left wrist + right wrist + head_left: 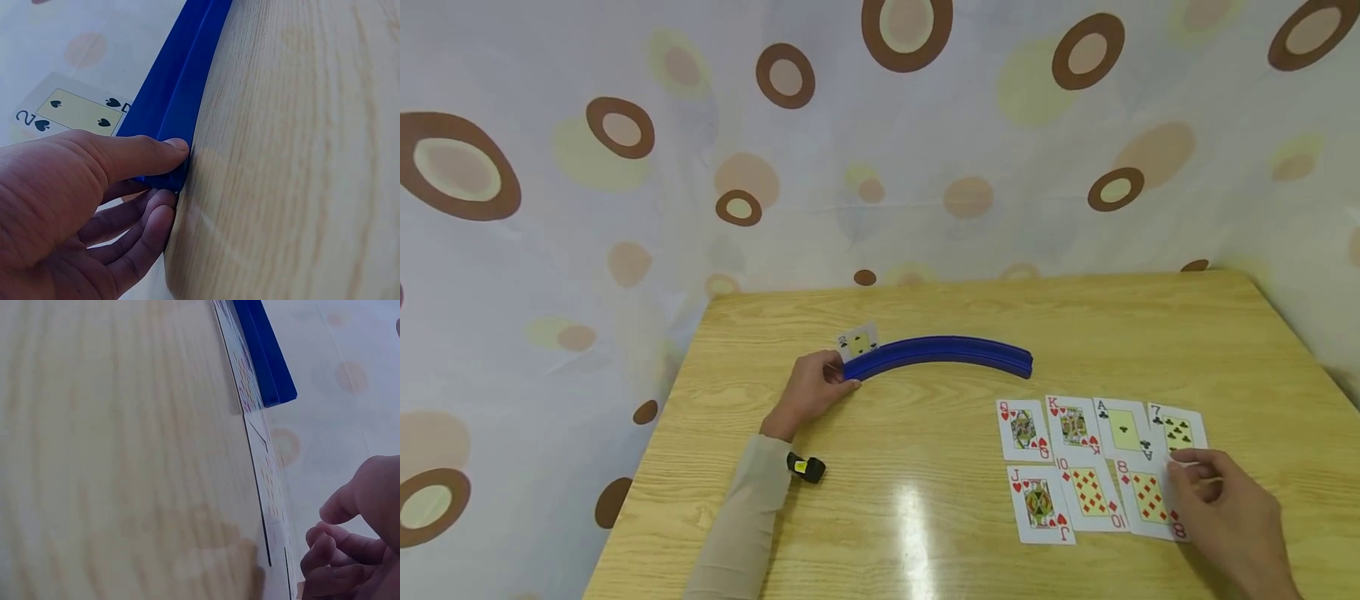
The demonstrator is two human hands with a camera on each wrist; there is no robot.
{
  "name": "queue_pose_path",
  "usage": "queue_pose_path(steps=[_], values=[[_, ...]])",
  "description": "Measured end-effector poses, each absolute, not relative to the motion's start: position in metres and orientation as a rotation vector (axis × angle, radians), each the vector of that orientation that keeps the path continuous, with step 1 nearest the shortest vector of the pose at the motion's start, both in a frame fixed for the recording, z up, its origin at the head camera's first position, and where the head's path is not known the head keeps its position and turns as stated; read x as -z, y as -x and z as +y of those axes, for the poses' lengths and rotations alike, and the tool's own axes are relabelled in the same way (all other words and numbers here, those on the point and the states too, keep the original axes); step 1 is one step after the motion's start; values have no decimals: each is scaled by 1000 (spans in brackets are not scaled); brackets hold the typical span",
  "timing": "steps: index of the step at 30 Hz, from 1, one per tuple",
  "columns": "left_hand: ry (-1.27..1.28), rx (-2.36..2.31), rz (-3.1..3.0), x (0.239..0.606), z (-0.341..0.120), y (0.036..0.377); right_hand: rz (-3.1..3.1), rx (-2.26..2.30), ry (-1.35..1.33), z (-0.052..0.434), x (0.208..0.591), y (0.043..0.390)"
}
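A curved blue card holder point(947, 350) lies on the table, and my left hand point(811, 385) grips its left end. The thumb presses on the front of the holder point(169, 94), with the other fingers curled beneath and behind. A two of spades point(78, 112) stands in the slot at that end, leaning back. My right hand point(1228, 504) hovers over the right edge of the laid-out cards, fingers loosely bent. Its fingertips are at the lower part of the seven of clubs point(1176, 427) and overlap the eight of diamonds point(1142, 496). Nothing shows between thumb and fingers point(328, 540).
Face-up cards lie in two rows at right: queen point(1021, 429), king point(1073, 427) and jack of hearts point(1040, 504), ace of clubs point(1122, 427), ten of diamonds point(1088, 496). A black strap device point(807, 467) is at the left wrist. Spotted cloth point(925, 167) hangs behind the table.
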State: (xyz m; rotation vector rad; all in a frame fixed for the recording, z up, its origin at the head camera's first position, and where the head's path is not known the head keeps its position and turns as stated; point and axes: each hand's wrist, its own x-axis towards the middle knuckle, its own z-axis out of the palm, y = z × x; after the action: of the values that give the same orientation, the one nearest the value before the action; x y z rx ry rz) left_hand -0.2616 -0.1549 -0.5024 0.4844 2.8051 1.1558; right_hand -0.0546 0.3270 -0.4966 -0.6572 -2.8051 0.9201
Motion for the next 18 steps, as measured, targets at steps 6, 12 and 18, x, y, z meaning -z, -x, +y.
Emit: queue_pose_path(steps=[6,12,18], values=[[-481,-1166,2784,503,-154,261,-2791,-938,646,316,494,61],[-529,-1154,2821,505,-156,262,-2705,-939,396,303,484,78],[-552,-1150,2833,506,-157,263,-2619,-981,210,294,472,101]])
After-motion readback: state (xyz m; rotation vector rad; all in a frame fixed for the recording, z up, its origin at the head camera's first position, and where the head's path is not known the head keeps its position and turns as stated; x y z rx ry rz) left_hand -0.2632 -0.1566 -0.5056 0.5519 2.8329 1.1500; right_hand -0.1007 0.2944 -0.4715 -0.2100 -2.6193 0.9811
